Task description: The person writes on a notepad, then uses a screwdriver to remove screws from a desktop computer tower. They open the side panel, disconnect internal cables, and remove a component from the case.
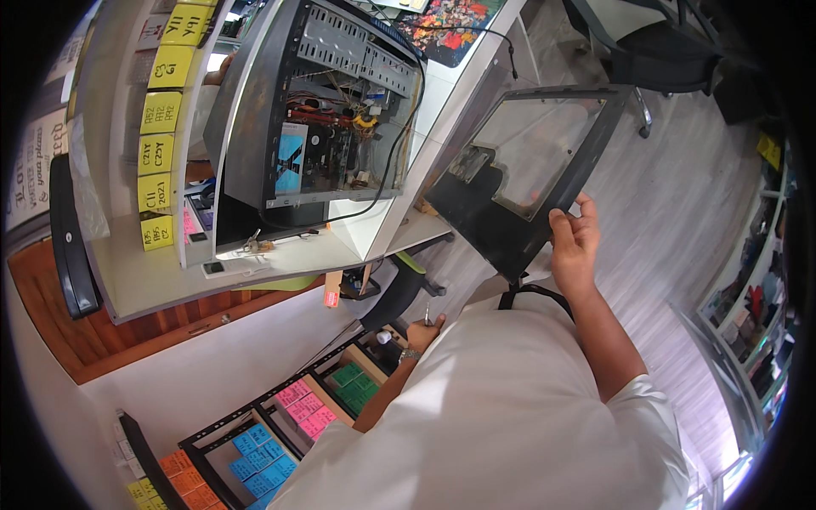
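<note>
My right hand [575,242] grips the edge of a black computer case side panel [580,161], thumb on the near face. The panel has a clear window [544,140] and hangs tilted, apart from the case. To its left, on the white desk, stands the black computer case [246,127] with its side uncovered; cables, a blue-marked part [291,161] and metal drive bays show inside. Low beside my body, my left hand [422,334] is closed around a thin metal tool [427,313]; only a short bit shows, so its kind is unclear.
A black cable [408,127] runs over the case. Keys [253,242] lie on the desk [323,252]. Yellow labels [157,153] line a shelf at left; bins with coloured notes [263,463] stand below. An office chair [646,51] is at far right.
</note>
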`<action>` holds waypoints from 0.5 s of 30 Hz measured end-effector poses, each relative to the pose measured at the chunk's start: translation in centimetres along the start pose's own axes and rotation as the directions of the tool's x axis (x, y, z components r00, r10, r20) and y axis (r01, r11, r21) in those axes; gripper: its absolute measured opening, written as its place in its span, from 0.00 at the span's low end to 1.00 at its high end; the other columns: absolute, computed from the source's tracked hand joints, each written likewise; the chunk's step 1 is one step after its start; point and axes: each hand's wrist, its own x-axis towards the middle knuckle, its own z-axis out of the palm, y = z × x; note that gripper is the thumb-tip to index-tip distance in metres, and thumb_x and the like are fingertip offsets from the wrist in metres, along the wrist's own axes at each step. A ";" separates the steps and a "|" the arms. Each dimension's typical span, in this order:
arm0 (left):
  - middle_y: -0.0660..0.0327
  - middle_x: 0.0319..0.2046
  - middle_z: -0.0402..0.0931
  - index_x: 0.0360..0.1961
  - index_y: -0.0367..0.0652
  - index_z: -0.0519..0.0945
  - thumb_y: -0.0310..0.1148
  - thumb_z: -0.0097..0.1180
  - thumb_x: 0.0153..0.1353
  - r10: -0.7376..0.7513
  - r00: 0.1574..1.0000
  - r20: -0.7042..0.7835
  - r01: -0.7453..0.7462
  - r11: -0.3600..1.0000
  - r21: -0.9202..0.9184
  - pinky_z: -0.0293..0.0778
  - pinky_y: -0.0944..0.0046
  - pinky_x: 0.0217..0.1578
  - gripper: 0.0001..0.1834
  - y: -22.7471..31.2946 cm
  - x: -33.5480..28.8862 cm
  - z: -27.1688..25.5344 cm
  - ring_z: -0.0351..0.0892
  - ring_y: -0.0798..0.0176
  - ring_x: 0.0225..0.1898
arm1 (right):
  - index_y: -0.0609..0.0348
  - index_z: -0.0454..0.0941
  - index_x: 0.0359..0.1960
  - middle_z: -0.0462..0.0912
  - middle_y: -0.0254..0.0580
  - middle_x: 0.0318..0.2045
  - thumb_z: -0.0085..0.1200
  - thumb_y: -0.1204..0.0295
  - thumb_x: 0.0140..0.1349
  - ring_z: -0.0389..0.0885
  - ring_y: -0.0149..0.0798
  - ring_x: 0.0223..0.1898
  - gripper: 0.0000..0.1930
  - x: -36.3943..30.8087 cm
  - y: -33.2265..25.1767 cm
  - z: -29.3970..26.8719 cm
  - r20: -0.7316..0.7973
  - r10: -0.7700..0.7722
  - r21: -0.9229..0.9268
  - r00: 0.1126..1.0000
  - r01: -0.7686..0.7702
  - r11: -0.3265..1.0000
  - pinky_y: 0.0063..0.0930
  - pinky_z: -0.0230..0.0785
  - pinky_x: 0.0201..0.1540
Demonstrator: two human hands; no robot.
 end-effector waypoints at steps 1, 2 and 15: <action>0.40 0.21 0.83 0.22 0.31 0.86 0.78 0.63 0.62 -0.073 0.996 0.048 0.073 0.997 0.001 0.81 0.42 0.36 0.49 0.3 -0.3 -0.3 0.89 0.39 0.29 | 0.66 0.55 0.71 0.90 0.54 0.51 0.47 0.80 0.80 0.87 0.28 0.43 0.22 -0.1 0.3 0.2 0.014 -0.042 0.128 0.999 0.039 0.991 0.21 0.77 0.46; 0.40 0.22 0.84 0.23 0.31 0.87 0.82 0.61 0.58 -0.193 0.979 0.070 0.191 0.981 0.032 0.82 0.43 0.39 0.52 0.4 -0.3 -0.5 0.90 0.39 0.30 | 0.66 0.55 0.71 0.90 0.55 0.51 0.47 0.80 0.80 0.87 0.28 0.44 0.23 -0.2 0.6 0.3 -0.014 -0.014 0.118 1.000 0.016 0.993 0.22 0.77 0.47; 0.39 0.28 0.87 0.27 0.33 0.89 0.80 0.49 0.70 0.032 0.877 0.479 -0.056 0.998 0.037 0.82 0.47 0.46 0.51 -3.3 2.1 3.2 0.90 0.36 0.38 | 0.65 0.55 0.70 0.86 0.63 0.59 0.46 0.80 0.81 0.88 0.41 0.55 0.21 0.3 3.8 -0.3 0.008 0.061 0.128 0.998 -0.062 0.990 0.33 0.80 0.60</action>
